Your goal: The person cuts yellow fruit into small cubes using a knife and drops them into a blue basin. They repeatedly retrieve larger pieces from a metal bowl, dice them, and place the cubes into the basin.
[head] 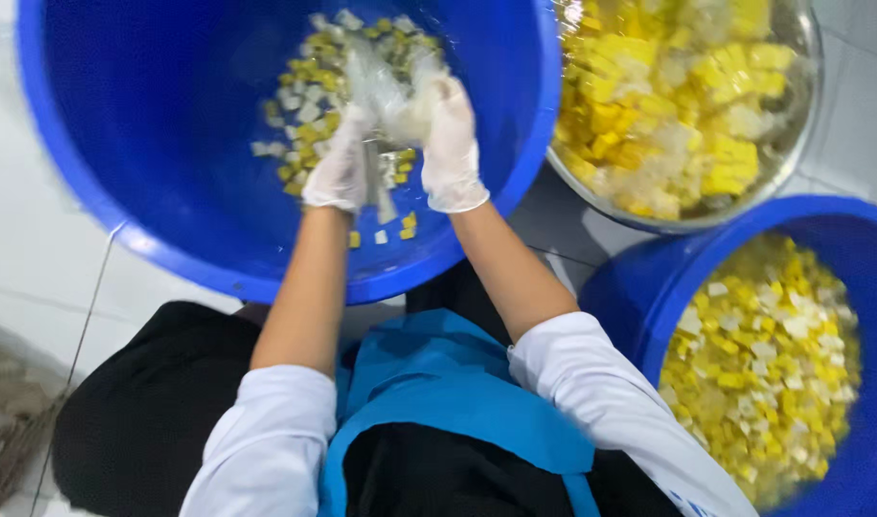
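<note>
Both gloved hands are raised over the large blue tub at the far left, and a clear plastic bag is pinched between them — the left hand closed on its near lower part, the right hand closed on its right side. The bag is held over the scatter of yellow and white cubes on the tub's floor. Its long axis appears to run from the hands up and away toward the far side; where its mouth points cannot be told through the blur. The bag is best kept low and centred — squeezed from the closed end, so that pieces fall inside the rim. A metal bowl and a second blue tub, both full of cubes, stand at the right.
</note>
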